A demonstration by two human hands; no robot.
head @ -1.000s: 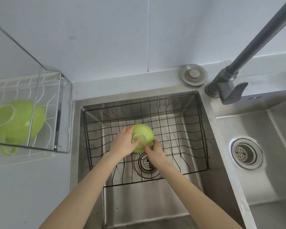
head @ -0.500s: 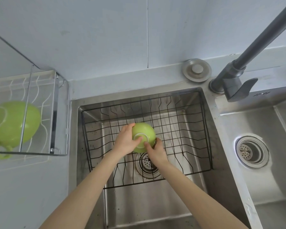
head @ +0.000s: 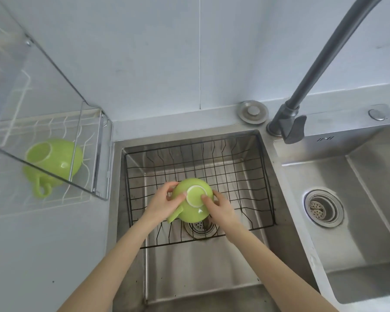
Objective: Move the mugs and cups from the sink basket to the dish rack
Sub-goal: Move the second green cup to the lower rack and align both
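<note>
A green mug (head: pixel 193 211) is held upside down, white base ring up, over the black wire sink basket (head: pixel 245 167). My left hand (head: pixel 163 204) grips its left side, thumb on the base, and my right hand (head: pixel 218 208) grips its right side. The mug's handle pokes out lower left, below my left hand. A second green mug (head: pixel 59 161) lies upside down in the white wire dish rack (head: pixel 11 131) on the counter at the left, its handle toward me.
A dark grey faucet (head: pixel 302 104) rises at the right rear of the sink. A second basin with a drain (head: pixel 323 208) lies to the right. A round metal plug (head: pixel 253 111) sits on the back ledge. A drain strainer (head: pixel 199 228) shows beneath the basket.
Both hands have lifted the green mug off the basket floor and it now appears larger and closer, with its handle showing. The view has tilted up slightly.
</note>
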